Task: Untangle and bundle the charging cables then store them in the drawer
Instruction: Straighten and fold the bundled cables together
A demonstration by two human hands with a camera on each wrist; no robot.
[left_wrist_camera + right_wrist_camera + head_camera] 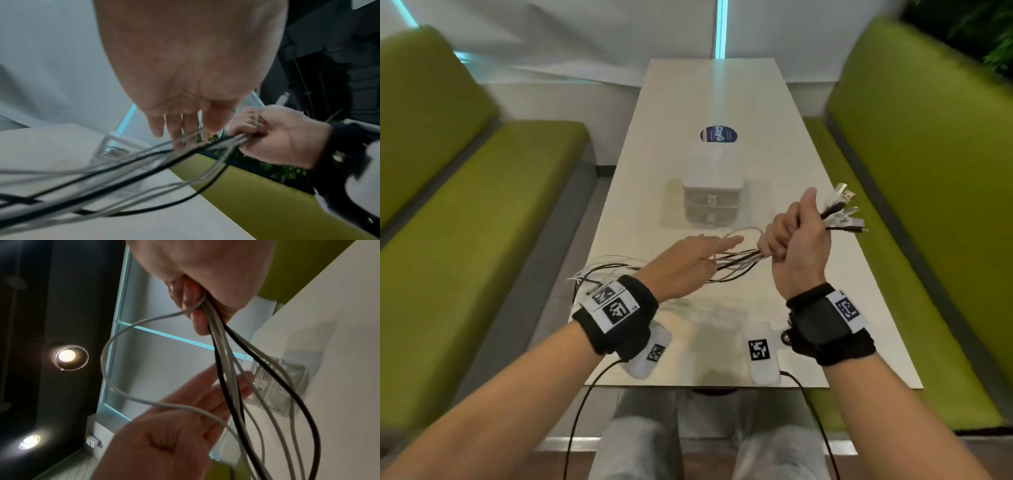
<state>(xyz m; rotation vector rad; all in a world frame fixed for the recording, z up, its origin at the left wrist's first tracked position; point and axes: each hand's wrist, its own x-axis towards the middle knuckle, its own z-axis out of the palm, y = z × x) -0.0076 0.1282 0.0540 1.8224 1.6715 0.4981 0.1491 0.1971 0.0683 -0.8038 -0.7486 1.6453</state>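
The right hand (796, 240) is fisted around the charging cables (736, 262) above the tabletop (722, 96) near its right edge; the left hand (685, 263), fingers spread, touches their strands.

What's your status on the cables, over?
Right hand grips cables near plugs. Left hand open, fingers among strands. Drawer unit closed, path unobstructed.

You can read one word only: "ClayG", in white letters on the round dark blue sticker (718, 134) that lies on the white table (767, 113), just beyond the small drawer unit (712, 198). The smaller print under that word is too blurred to read.
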